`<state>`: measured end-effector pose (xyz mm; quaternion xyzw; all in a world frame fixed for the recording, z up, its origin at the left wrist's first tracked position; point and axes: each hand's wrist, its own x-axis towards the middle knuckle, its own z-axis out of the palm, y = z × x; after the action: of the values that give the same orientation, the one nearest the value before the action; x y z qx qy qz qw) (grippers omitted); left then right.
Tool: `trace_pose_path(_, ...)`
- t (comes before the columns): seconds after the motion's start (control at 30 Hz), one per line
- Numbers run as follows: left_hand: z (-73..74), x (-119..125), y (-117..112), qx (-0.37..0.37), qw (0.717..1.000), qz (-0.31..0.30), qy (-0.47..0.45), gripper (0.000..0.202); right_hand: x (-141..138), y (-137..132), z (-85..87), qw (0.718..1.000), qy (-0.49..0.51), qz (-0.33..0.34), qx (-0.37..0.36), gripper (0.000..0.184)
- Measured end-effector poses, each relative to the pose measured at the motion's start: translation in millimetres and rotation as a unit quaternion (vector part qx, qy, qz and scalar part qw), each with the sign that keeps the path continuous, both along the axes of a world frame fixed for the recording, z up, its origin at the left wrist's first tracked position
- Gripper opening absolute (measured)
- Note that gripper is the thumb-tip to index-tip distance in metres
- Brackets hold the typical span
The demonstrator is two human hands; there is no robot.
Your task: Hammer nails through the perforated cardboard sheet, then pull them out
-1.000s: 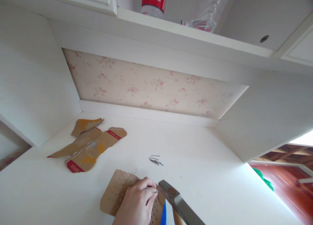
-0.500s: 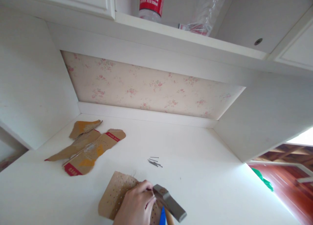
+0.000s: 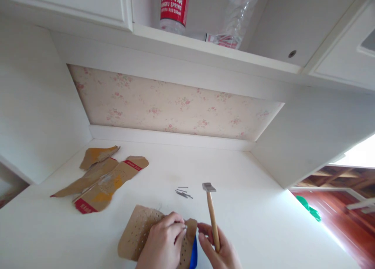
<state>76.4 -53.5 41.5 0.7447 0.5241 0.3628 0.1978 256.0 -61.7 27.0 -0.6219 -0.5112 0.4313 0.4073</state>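
My left hand (image 3: 164, 243) rests over a piece of brown cardboard (image 3: 131, 230) punched with many small holes. Its thumb and fingers are pinched together near the cardboard's right part; what is between them is too small to make out. My right hand (image 3: 224, 251) grips the wooden handle of a hammer (image 3: 213, 214), whose metal head points up and away from me. The right fingertips are close to the cardboard's right edge. Something blue (image 3: 193, 253) shows beside that edge, partly under the cardboard. Several loose nails (image 3: 183, 193) lie on the white surface just beyond my hands.
Torn cardboard pieces (image 3: 111, 179) with red and orange patches lie at the left of the white tabletop (image 3: 164, 175). A shelf above holds a red-labelled water bottle (image 3: 174, 7) and a clear plastic bottle (image 3: 241, 19). White side panels (image 3: 307, 132) enclose the surface.
The hammer has swung from over the cardboard to upright at the right, and my right hand has come into view. My left hand stays in place. The view has shifted slightly.
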Motion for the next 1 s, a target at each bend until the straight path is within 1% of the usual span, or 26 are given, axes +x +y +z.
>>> trace_pose_path(0.1,4.1,-2,1,-0.006,1.000,0.010,0.002,0.026,-8,9,2.1,0.999,0.030,0.032,0.020,0.043)
trace_pose_path(0.2,6.0,-4,1,-0.012,1.000,0.018,-0.002,0.025,-14,12,8.2,0.999,0.019,0.025,0.019,0.031)
trace_pose_path(0.33,5.6,-7,0,-0.006,1.000,0.015,-0.021,0.023,-19,17,16.5,0.999,0.012,0.024,0.018,0.024)
trace_pose_path(0.4,6.0,-7,1,-0.002,0.999,0.014,-0.029,0.023,-22,20,19.8,0.999,0.027,0.019,0.021,0.024)
trace_pose_path(0.5,8.9,-8,2,-0.006,0.999,0.018,-0.035,0.022,-26,22,25.3,0.997,0.074,0.012,0.003,0.028)
trace_pose_path(0.6,15.0,-8,2,-0.009,0.999,0.022,-0.035,0.022,-30,22,34.5,0.994,0.111,0.008,-0.012,0.030)
trace_pose_path(0.7,22.4,-6,-1,-0.010,0.999,0.019,-0.036,0.021,-29,21,45.6,0.993,0.119,-0.002,-0.021,0.031)
trace_pose_path(0.77,26.2,-4,-5,-0.012,0.999,0.009,-0.032,0.022,-26,18,49.9,0.992,0.125,-0.005,-0.032,0.033)
trace_pose_path(0.83,28.0,-2,-9,-0.012,1.000,-0.004,-0.025,0.024,-21,14,49.6,0.990,0.136,0.006,-0.038,0.035)
trace_pose_path(1.0,26.1,2,-22,-0.016,0.999,-0.039,-0.005,0.025,-6,-4,38.7,0.984,0.171,0.029,-0.047,0.043)
